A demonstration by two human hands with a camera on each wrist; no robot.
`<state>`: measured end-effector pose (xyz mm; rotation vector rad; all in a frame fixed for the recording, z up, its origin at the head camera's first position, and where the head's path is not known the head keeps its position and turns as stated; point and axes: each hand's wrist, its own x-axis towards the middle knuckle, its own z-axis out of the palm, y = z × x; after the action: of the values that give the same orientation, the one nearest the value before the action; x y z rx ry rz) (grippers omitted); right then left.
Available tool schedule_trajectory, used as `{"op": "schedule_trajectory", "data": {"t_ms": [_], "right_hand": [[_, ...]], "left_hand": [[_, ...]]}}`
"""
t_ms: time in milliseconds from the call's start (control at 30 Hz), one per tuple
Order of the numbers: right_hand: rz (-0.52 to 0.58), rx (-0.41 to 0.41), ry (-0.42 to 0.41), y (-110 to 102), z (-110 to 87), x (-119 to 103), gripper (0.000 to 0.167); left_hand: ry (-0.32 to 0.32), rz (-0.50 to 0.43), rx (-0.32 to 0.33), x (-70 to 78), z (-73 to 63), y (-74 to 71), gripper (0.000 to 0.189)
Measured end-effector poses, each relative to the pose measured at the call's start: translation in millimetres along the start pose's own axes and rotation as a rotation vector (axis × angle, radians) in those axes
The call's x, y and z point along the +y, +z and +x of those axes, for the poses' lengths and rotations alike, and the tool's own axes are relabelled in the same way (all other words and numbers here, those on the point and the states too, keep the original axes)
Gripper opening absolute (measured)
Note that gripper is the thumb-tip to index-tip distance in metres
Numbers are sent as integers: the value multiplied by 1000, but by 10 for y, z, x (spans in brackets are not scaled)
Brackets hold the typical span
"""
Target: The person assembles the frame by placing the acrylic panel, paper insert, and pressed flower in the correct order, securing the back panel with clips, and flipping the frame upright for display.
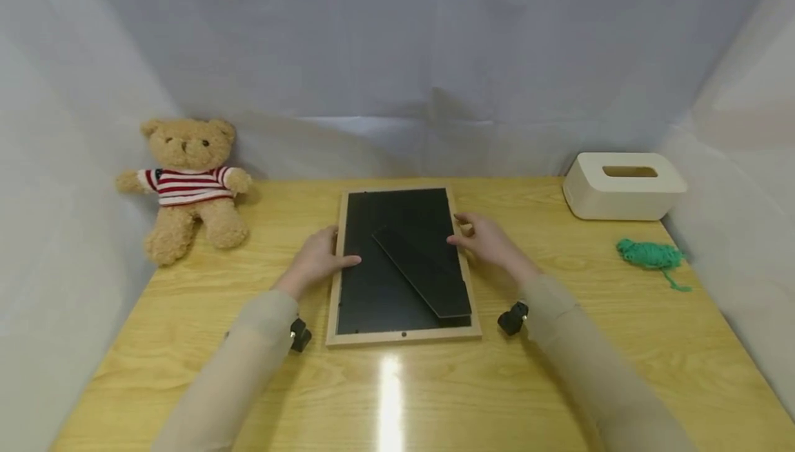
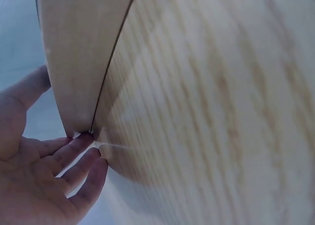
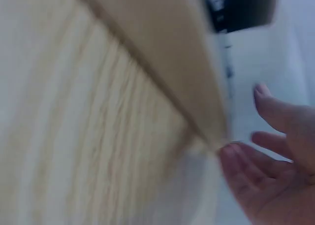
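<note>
A picture frame [image 1: 366, 339] with a pale wooden border lies face down on the table, its black backing board [image 1: 366, 293] upward. Slanting across the backing is a black stand leg [image 1: 425, 272]. My left hand [image 1: 313, 259] grips the left side of the frame, thumb over the top and fingertips low against the side in the left wrist view. At the right side is my right hand [image 1: 487, 239], its thumb above the border. The right wrist view, blurred, has this hand's fingertips against the frame's side [image 3: 182, 52] and its thumb raised off it.
On the wooden table [image 1: 546, 383], a teddy bear [image 1: 195, 190] in a striped shirt sits at the back left. A white tissue box [image 1: 624, 193] stands at the back right, with green yarn [image 1: 649, 254] in front of it. White sheeting [image 1: 397, 45] surrounds the table.
</note>
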<state>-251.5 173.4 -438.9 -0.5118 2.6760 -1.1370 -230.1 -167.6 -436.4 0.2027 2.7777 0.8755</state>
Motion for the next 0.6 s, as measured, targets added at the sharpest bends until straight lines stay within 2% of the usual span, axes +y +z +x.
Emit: {"op": "schedule_trajectory", "data": {"t_ms": [67,167,333,467,600], "right_hand": [[14,46,-1,14,123,56,59],[40,67,4,30,258,158,56],[77,27,4,28,383,278,60],[76,-3,-21,-4,440,281,63],[71,-24,-8,-23,501,264,62]], "left_hand": [[3,-5,-2,-5,-4,1,90],[8,-17,-14,-22,-8,21,90],[6,-37,-18,-53,-12,53,91],[18,-28,3,-59,-6,40,90],[18,-28,10,-61,0,17,89]]}}
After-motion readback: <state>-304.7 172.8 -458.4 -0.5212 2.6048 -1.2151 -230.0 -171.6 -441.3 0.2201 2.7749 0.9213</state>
